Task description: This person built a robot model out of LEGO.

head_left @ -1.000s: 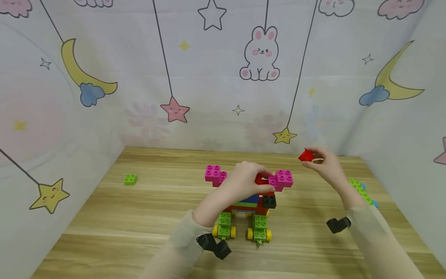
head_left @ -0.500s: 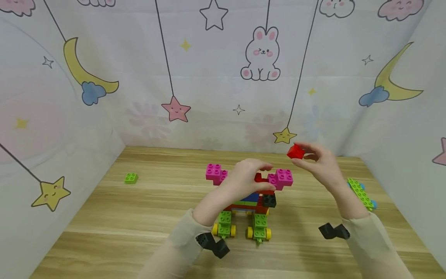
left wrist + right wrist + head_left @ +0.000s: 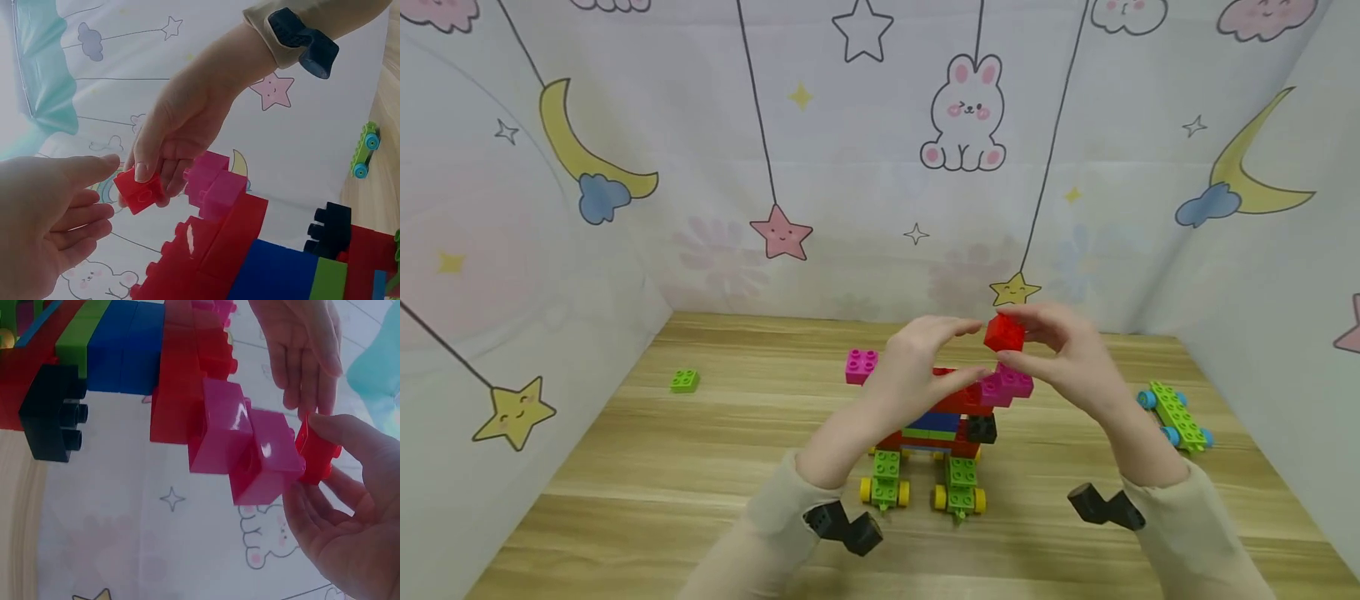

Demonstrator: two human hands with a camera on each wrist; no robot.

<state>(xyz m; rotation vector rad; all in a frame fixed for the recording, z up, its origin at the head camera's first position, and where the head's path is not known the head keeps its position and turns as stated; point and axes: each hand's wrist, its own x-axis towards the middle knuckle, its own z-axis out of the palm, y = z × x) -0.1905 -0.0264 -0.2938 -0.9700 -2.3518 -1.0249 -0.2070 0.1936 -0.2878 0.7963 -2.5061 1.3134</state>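
Observation:
Between thumb and fingers my right hand (image 3: 1071, 358) pinches a red brick (image 3: 1004, 333), held just above the right pink bricks (image 3: 1017, 383) of a brick model. My left hand (image 3: 902, 379) hovers over the model's top, thumb and fingers spread apart, holding nothing; the left wrist view shows it (image 3: 56, 219) a little apart from the red brick (image 3: 136, 192). The model has a red top layer (image 3: 970, 404), blue bricks (image 3: 940, 425) below, a black brick (image 3: 981, 428) at its right and green bases (image 3: 961, 475) on yellow wheels. My left hand hides part of its top.
A small lime green brick (image 3: 684, 381) lies at the table's back left. To the right stands a green car base (image 3: 1178, 415) with blue wheels. Printed fabric walls (image 3: 865, 167) enclose the wooden table (image 3: 737, 483) at the back and sides.
My right hand has carried the red brick leftward, from beyond the model to over its right pink bricks. My left hand has let go of the model's top, rising slightly and opening wider.

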